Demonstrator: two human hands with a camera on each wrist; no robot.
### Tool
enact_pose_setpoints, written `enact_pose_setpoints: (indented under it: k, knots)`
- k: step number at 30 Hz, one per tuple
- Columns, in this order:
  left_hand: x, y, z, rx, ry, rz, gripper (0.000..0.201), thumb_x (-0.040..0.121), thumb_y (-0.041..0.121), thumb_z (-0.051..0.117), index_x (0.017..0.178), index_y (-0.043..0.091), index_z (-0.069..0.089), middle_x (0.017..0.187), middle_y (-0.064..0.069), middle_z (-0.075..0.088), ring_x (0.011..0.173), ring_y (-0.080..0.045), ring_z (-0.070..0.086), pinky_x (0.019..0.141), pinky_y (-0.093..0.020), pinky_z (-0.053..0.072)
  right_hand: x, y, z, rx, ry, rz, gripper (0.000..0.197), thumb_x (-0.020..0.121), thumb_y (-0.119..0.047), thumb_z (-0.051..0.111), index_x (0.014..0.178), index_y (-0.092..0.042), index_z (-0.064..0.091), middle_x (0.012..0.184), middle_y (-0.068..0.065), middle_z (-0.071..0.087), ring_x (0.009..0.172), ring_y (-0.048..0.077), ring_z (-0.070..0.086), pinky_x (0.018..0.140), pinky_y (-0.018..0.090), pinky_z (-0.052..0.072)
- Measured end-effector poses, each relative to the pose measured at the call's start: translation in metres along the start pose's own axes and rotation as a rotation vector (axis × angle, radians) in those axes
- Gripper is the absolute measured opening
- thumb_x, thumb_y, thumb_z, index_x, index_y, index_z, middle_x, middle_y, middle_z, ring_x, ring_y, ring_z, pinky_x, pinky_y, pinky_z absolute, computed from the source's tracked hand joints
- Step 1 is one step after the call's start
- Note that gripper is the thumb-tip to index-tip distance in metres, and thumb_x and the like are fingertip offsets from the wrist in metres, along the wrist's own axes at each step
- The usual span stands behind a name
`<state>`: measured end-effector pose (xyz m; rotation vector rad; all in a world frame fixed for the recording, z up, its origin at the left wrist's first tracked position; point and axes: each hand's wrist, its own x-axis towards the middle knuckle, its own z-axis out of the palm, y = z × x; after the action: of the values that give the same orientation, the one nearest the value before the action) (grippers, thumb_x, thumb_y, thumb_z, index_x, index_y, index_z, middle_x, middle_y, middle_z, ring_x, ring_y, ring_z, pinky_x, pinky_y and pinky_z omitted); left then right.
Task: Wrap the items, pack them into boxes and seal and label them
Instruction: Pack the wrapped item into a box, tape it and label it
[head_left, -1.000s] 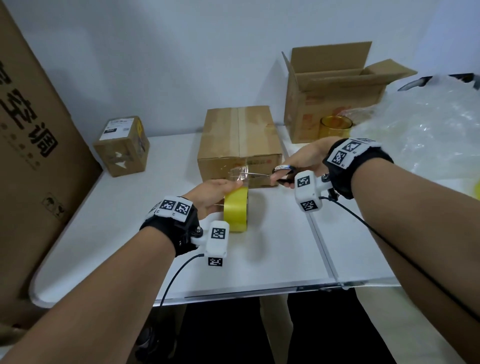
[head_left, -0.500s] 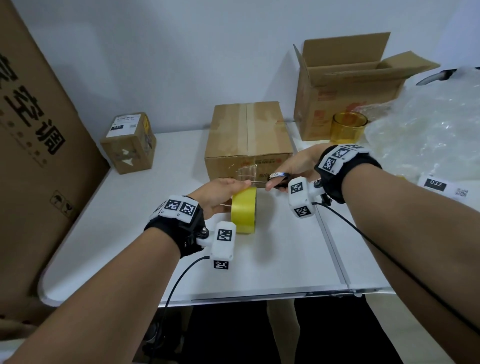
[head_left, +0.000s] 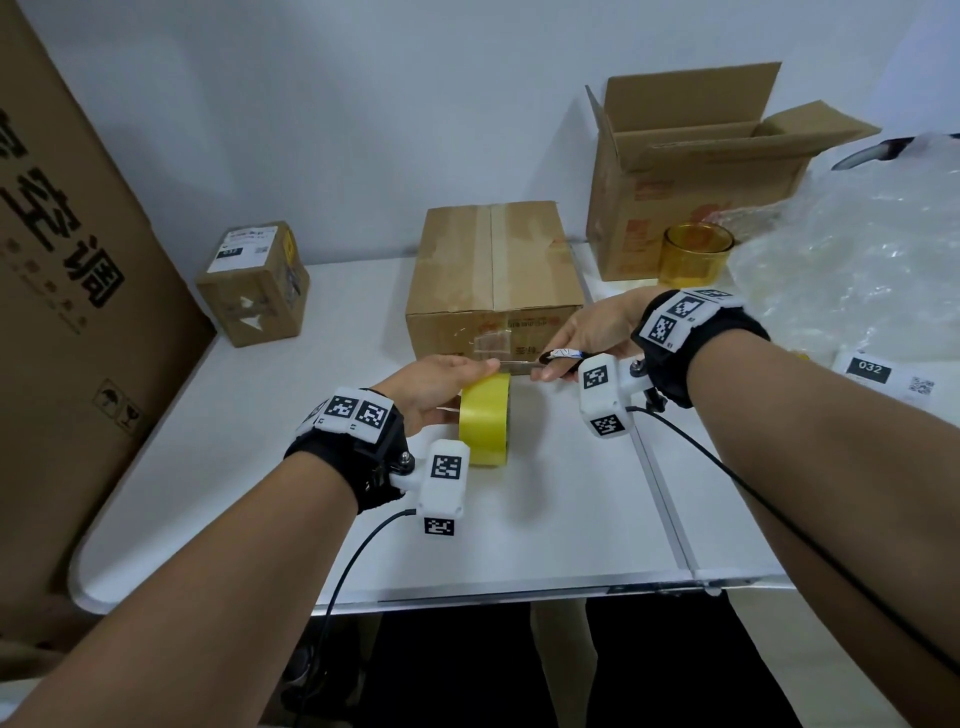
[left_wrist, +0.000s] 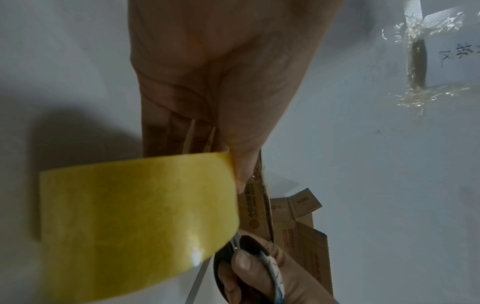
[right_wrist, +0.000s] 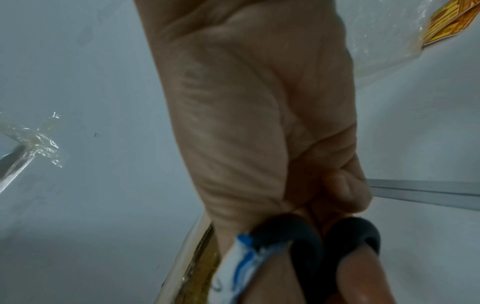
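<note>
The yellow tape roll (head_left: 485, 421) stands on edge on the white table (head_left: 260, 467), just before the closed box (head_left: 493, 280). The left hand (head_left: 431, 387) pinches its top rim; the right hand (head_left: 592, 332) grips scissors (head_left: 540, 362), blades at the roll's upper edge. Half a second ago a raised clear strip stood between the hands; now it hangs against the box front. Judgement: tape cut, sealing nearly done, labelling outstanding.
</note>
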<state>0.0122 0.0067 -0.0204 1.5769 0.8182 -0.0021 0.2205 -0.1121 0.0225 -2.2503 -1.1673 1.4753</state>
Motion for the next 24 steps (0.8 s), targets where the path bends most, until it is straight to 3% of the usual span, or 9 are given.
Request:
enact_pose_setpoints:
  k: [3,7,9,11,13,15,17,19,24]
  knots:
    - [-0.001,0.002,0.001,-0.018,-0.008,-0.003,0.040,0.087,0.045,0.070,0.115,0.016,0.070,0.117,-0.006,0.070,0.111,-0.023,0.066,0.095,-0.034,0.054,0.001,0.000,0.002,0.000,0.009,0.002,0.084,0.041,-0.051,0.095,0.112,-0.013,0.072,0.093,0.011,0.056,0.073,0.021,0.040,0.067,0.031,0.036]
    - [-0.009,0.009,0.003,-0.110,-0.067,-0.029,0.039,0.090,0.031,0.070,0.119,0.006,0.067,0.115,-0.012,0.071,0.096,-0.020,0.070,0.079,-0.030,0.059,0.001,-0.002,0.006,0.027,0.047,0.017,0.071,0.039,-0.052,0.096,0.101,-0.023,0.078,0.098,0.011,0.063,0.089,0.027,0.040,0.081,0.036,0.036]
    - [-0.014,0.013,0.002,-0.119,-0.086,-0.038,0.035,0.089,0.022,0.070,0.119,0.003,0.066,0.109,-0.012,0.073,0.089,-0.018,0.072,0.069,-0.027,0.059,-0.003,-0.004,0.010,-0.001,0.072,0.017,0.063,0.050,-0.052,0.092,0.103,-0.023,0.076,0.093,0.005,0.067,0.089,0.025,0.042,0.079,0.035,0.038]
    - [-0.018,0.015,-0.001,-0.125,-0.086,-0.041,0.032,0.089,0.015,0.070,0.117,0.001,0.065,0.101,-0.012,0.072,0.080,-0.017,0.071,0.064,-0.026,0.058,-0.011,-0.010,0.017,-0.100,0.060,0.025,0.050,0.075,-0.047,0.078,0.115,-0.019,0.068,0.087,-0.001,0.063,0.087,0.021,0.046,0.070,0.028,0.039]
    - [-0.022,0.017,-0.006,-0.116,-0.085,-0.029,0.030,0.089,0.012,0.069,0.117,0.001,0.065,0.101,-0.012,0.071,0.080,-0.017,0.071,0.065,-0.027,0.058,-0.015,-0.015,0.022,-0.254,0.041,0.066,0.041,0.088,-0.038,0.069,0.122,-0.018,0.057,0.093,-0.001,0.055,0.084,0.018,0.046,0.063,0.024,0.038]
    - [-0.024,0.019,-0.012,-0.095,-0.059,-0.009,0.026,0.090,0.010,0.068,0.115,0.003,0.066,0.103,-0.012,0.071,0.082,-0.017,0.070,0.069,-0.026,0.059,-0.019,-0.018,0.029,-0.407,0.019,0.102,0.034,0.093,-0.023,0.063,0.125,-0.024,0.050,0.110,0.003,0.054,0.090,0.020,0.051,0.071,0.027,0.046]
    - [-0.026,0.022,-0.017,-0.015,-0.009,0.025,0.020,0.091,0.010,0.067,0.110,0.009,0.068,0.104,-0.009,0.071,0.085,-0.015,0.067,0.076,-0.024,0.058,-0.013,-0.015,0.031,-0.532,0.007,0.144,0.035,0.089,-0.016,0.059,0.114,-0.040,0.052,0.128,0.002,0.054,0.108,0.023,0.057,0.093,0.037,0.051]
    - [-0.028,0.024,-0.020,0.099,0.042,0.074,0.018,0.091,0.011,0.068,0.109,0.014,0.068,0.103,-0.004,0.069,0.086,-0.013,0.063,0.078,-0.025,0.053,0.003,-0.003,0.030,-0.693,0.072,0.154,0.035,0.078,-0.023,0.063,0.096,-0.050,0.051,0.126,-0.002,0.056,0.106,0.024,0.060,0.092,0.045,0.053]
    - [-0.034,0.028,-0.019,0.178,0.091,0.169,0.026,0.089,0.011,0.070,0.114,0.019,0.066,0.110,-0.002,0.069,0.088,-0.013,0.063,0.081,-0.029,0.051,-0.004,0.005,0.054,-1.011,0.218,0.153,0.049,0.092,-0.027,0.058,0.137,-0.030,0.039,0.131,0.008,0.050,0.111,0.031,0.057,0.075,0.031,0.046]
